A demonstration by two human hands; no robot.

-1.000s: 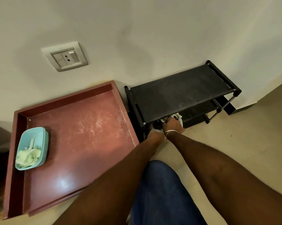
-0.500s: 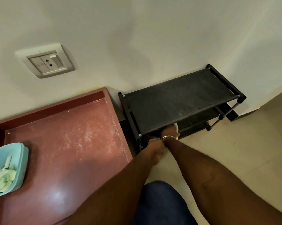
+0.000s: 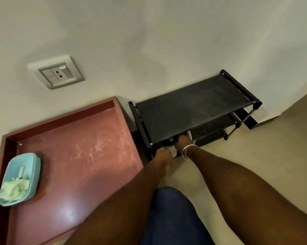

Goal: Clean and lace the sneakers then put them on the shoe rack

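Both hands reach into the front of the shoe rack (image 3: 193,110), just under its top shelf. The right hand (image 3: 182,141), with a metal bangle (image 3: 187,151) at its wrist, lies with its back up and its fingers hidden beneath the shelf edge, so it cannot be told whether they are clamped on anything. The left hand (image 3: 162,155) sits just beside it, slightly nearer the person, against a white sneaker (image 3: 173,149). Its fingers are also out of sight and its hold cannot be judged.

The sneaker shows only as a white patch between the two hands, at the front of the shelf below the top one. Another sliver of white peeks out past the right hand. It cannot be told whether that is the same shoe or its pair.

The black rack stands on the pale floor (image 3: 255,147) against the wall. To its left, touching or nearly so, is a red-brown tray (image 3: 82,156), with a light blue container (image 3: 35,171) near its left rim holding a pale green cloth (image 3: 14,189). A wall socket (image 3: 58,74) is mounted above the tray. A blue-clad knee (image 3: 172,218) shows between the forearms.
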